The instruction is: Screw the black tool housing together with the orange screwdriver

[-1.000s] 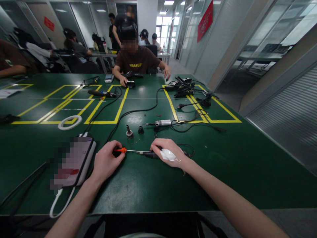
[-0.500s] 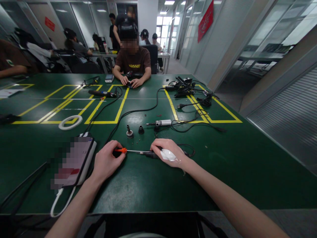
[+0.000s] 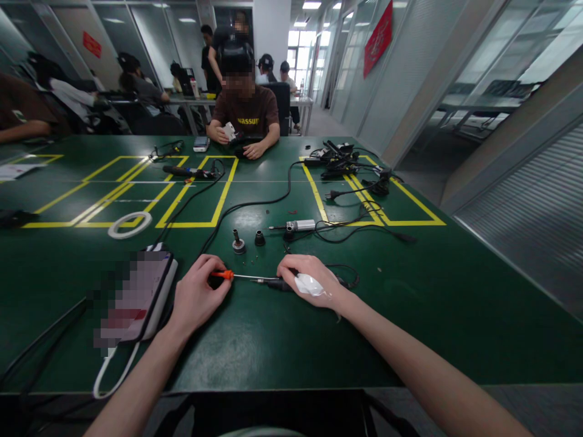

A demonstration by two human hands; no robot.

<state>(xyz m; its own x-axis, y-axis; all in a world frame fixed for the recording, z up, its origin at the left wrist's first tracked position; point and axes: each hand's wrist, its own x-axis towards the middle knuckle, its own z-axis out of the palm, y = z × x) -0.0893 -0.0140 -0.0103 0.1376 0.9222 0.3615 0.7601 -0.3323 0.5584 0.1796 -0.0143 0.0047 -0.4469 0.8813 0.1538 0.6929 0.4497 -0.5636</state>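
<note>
My left hand [image 3: 200, 291] is closed in a pinch on the orange handle of a screwdriver [image 3: 222, 275]. Its thin metal shaft runs level to the right, up to the fingertips of my right hand [image 3: 310, 280]. Those fingers curl over a black pen-shaped tool [image 3: 273, 283], which lies along the table with its metal tip pointing left. A piece of white tape covers the back of that hand. Just beyond are a round metal part with a stem [image 3: 238, 243], a black cone-shaped collar [image 3: 259, 238] and several tiny loose pieces.
A silver motor-like part [image 3: 303, 226] with wires lies farther back. At left are a phone [image 3: 136, 297] on a white block and a tape roll [image 3: 130, 225]. Black tools and cables [image 3: 339, 159] are heaped at back right. A co-worker [image 3: 246, 115] sits opposite.
Across the table, the co-worker has lifted a small white object in one hand. My own hands and the tools in them look unmoved.
</note>
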